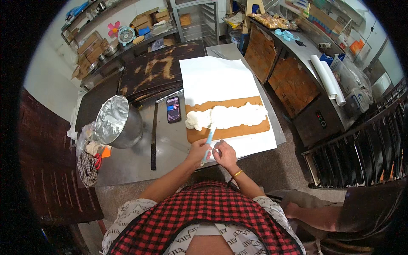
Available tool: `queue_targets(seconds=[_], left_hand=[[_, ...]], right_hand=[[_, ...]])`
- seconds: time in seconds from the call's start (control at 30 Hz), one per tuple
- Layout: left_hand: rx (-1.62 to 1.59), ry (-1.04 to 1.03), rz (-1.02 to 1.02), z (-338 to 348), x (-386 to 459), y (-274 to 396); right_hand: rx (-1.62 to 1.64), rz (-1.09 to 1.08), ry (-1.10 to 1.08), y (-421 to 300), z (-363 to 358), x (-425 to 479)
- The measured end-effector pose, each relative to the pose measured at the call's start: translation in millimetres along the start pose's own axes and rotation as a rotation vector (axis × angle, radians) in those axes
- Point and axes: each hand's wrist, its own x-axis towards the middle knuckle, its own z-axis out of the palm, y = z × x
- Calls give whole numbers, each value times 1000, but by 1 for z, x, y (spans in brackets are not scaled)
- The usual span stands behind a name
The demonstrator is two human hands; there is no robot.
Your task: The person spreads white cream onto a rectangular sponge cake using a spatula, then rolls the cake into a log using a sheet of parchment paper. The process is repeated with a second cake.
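Note:
A flat brown sheet of cake lies on white paper on the metal table. White cream is heaped in a thick band along the cake. My left hand is closed around the light blue handle of a spatula, whose far end is in the cream. To the right of it, my right hand rests near the paper's front edge, its fingers loosely curled and holding nothing that I can see.
Left of the paper lie a phone and a long black-handled knife. A metal pot with a shiny inside stands farther left, by a checked cloth and red-handled scissors. Another person's arm is at the lower right.

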Motion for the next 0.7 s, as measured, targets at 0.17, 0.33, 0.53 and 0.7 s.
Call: queue_targets(seconds=[0.17, 0.33, 0.53, 0.7], left_hand=[[-256, -10, -107, -6, -7, -3], [-439, -291, -127, 36, 11, 8], [-132, -64, 9, 8, 23, 25], [-159, 9, -92, -20, 7, 32]], right_hand=[[-36, -17, -15, -4, 3, 0], [-56, 184, -63, 10, 9, -10], [-18, -14, 19, -11, 3, 1], [1, -43, 112, -1, 10, -1]])
